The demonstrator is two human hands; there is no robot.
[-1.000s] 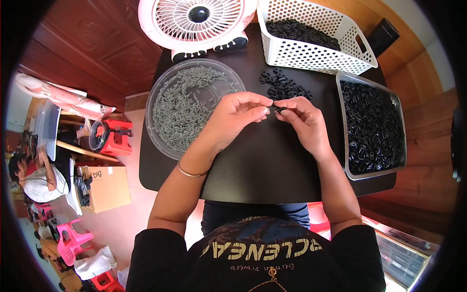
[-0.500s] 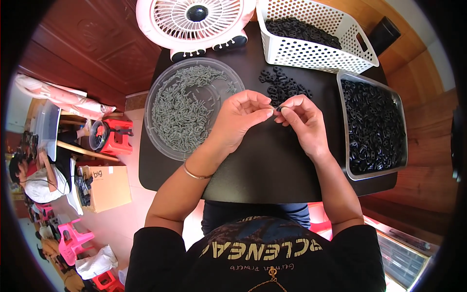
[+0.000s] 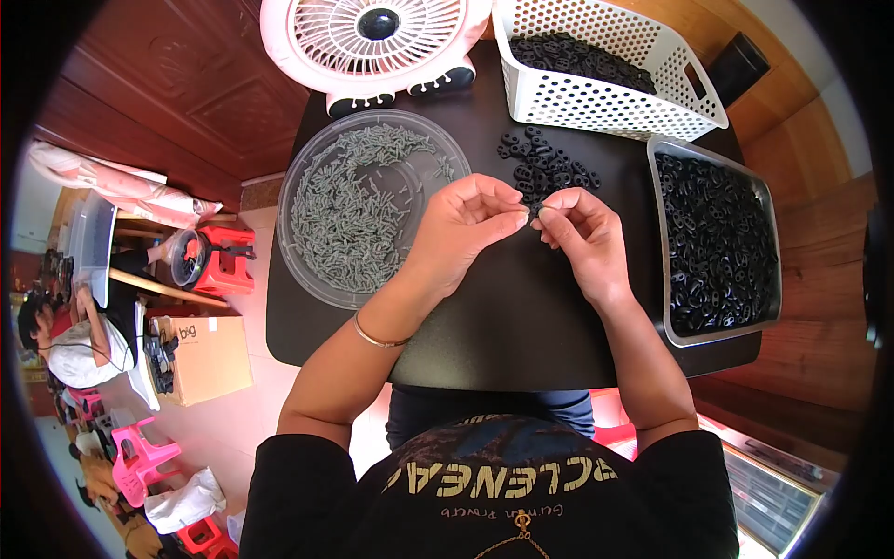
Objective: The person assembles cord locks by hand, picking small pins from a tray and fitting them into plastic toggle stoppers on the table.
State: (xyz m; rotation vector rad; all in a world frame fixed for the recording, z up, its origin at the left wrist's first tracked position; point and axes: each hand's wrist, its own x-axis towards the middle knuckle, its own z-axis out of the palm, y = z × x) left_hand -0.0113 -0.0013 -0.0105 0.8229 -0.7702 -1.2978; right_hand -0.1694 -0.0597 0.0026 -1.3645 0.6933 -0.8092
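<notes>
Over the middle of the dark table, my left hand (image 3: 463,224) and my right hand (image 3: 589,240) meet almost fingertip to fingertip. Both are closed in a pinch. A tiny dark piece seems to sit between the fingertips, too small and covered to name. Just beyond them lies a loose pile of small black plastic parts with round holes (image 3: 549,163). To the left, a round clear tub (image 3: 410,200) holds many small grey-green ribbed plugs (image 3: 340,224). A metal tray (image 3: 659,233) on the right is filled with more black holed parts (image 3: 717,247).
A pink fan (image 3: 376,47) stands at the table's far left. Behind the pile is a white perforated basket (image 3: 605,112) with black parts inside. A dark cylinder (image 3: 736,70) is beside it. Off to the left are a cardboard box (image 3: 209,359), stools and a seated person (image 3: 84,345).
My fingertips have parted slightly, the right hand shifting a touch to the right. The piles and containers look the same.
</notes>
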